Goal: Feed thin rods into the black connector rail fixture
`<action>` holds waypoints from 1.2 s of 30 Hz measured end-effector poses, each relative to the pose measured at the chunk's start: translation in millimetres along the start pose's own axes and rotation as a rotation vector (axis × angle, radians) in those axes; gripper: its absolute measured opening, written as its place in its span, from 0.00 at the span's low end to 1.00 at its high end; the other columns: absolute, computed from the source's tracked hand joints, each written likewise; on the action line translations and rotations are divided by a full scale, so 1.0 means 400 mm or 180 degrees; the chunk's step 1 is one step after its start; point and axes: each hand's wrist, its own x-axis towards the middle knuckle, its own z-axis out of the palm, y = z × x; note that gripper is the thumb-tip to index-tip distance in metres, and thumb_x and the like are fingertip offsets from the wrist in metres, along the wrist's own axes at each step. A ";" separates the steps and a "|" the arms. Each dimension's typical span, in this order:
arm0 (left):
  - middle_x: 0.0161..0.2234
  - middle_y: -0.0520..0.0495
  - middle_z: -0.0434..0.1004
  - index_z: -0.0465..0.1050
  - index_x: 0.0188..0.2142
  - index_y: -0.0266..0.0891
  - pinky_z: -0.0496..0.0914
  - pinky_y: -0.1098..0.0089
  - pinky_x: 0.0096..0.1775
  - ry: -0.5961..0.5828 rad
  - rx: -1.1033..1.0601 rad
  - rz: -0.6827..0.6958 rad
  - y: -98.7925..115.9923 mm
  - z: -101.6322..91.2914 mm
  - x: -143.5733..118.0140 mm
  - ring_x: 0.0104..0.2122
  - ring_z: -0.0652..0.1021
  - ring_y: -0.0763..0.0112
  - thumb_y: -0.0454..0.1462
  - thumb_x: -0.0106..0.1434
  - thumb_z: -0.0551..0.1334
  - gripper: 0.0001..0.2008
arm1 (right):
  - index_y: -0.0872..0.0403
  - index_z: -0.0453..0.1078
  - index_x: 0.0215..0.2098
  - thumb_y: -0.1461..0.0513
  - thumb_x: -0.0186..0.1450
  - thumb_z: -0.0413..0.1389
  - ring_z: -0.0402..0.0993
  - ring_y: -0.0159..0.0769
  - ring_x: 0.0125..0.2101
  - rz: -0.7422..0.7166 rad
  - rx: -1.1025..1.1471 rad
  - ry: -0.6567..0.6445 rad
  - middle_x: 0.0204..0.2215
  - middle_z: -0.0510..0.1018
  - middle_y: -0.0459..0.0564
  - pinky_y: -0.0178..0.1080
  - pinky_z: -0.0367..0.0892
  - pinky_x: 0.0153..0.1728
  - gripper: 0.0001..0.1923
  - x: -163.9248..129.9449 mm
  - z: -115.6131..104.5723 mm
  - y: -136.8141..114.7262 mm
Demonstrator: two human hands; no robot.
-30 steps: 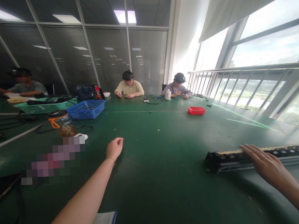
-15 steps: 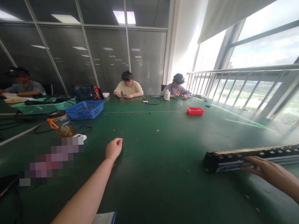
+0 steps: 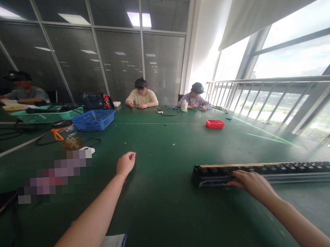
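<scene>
the right hand (image 3: 252,183) lies on the near edge of the long black strip (image 3: 267,171), fingers curled against it, though whether they truly clamp it i cannot tell at this angle. the strip rests flat on the green table (image 3: 169,204), running off to the right. judging by this, the strip is only in hand and not yet worked on. the left hand (image 3: 126,163) rests loosely closed on the table, holding nothing visible. no writing or label can be read.

Long black slotted rail (image 3: 267,169) lies flat on table.
</scene>
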 end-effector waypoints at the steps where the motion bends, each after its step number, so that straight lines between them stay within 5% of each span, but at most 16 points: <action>1: 0.35 0.50 0.77 0.72 0.38 0.44 0.65 0.72 0.30 -0.0003 -0.0002 0.0005 -0.001 0.000 0.000 0.33 0.75 0.67 0.42 0.58 0.51 0.14 | 0.53 0.67 0.27 0.50 0.61 0.47 0.72 0.35 0.23 -0.0115 -0.0044 0.0049 0.24 0.74 0.47 0.34 0.55 0.21 0.17 0.020 -0.008 -0.042; 9: 0.34 0.50 0.77 0.73 0.37 0.45 0.65 0.73 0.29 0.0017 -0.0018 0.0060 -0.001 0.001 -0.001 0.32 0.75 0.69 0.41 0.58 0.52 0.13 | 0.55 0.65 0.28 0.54 0.60 0.52 0.70 0.32 0.24 -0.0345 0.0081 0.0016 0.24 0.72 0.45 0.35 0.54 0.25 0.11 0.151 -0.069 -0.371; 14: 0.34 0.50 0.77 0.73 0.37 0.44 0.65 0.73 0.30 -0.0037 -0.0065 0.0033 -0.009 0.007 -0.001 0.33 0.75 0.68 0.41 0.57 0.52 0.13 | 0.54 0.65 0.29 0.55 0.58 0.55 0.70 0.32 0.25 -0.0398 0.0184 0.0038 0.25 0.72 0.45 0.35 0.54 0.25 0.10 0.191 -0.083 -0.480; 21: 0.38 0.48 0.76 0.71 0.40 0.40 0.67 0.72 0.38 -0.0170 -0.0711 0.0297 0.031 -0.026 0.003 0.37 0.74 0.69 0.41 0.57 0.53 0.15 | 0.54 0.65 0.31 0.56 0.61 0.52 0.70 0.32 0.26 -0.0415 0.0304 0.0157 0.26 0.72 0.45 0.35 0.54 0.26 0.09 0.180 -0.082 -0.490; 26: 0.35 0.50 0.77 0.74 0.36 0.41 0.67 0.72 0.37 -0.1582 -0.0619 0.1298 0.164 -0.170 -0.043 0.36 0.74 0.68 0.48 0.54 0.56 0.17 | 0.53 0.66 0.33 0.57 0.64 0.48 0.70 0.31 0.25 -0.0407 0.0500 0.0246 0.26 0.73 0.45 0.35 0.54 0.25 0.09 0.164 -0.081 -0.471; 29: 0.30 0.52 0.77 0.76 0.31 0.43 0.65 0.74 0.31 -0.2002 -0.0053 0.1581 0.214 -0.224 -0.077 0.29 0.74 0.70 0.48 0.51 0.58 0.15 | 0.52 0.66 0.38 0.58 0.64 0.46 0.71 0.30 0.26 -0.0326 0.0588 0.0190 0.30 0.75 0.45 0.33 0.55 0.23 0.10 0.158 -0.083 -0.467; 36: 0.29 0.52 0.77 0.76 0.29 0.43 0.63 0.75 0.28 -0.2298 0.0170 0.1646 0.210 -0.215 -0.089 0.28 0.74 0.71 0.46 0.51 0.58 0.13 | 0.50 0.67 0.36 0.57 0.65 0.45 0.72 0.29 0.25 -0.0143 0.0732 -0.0024 0.29 0.74 0.43 0.31 0.53 0.19 0.10 0.156 -0.090 -0.461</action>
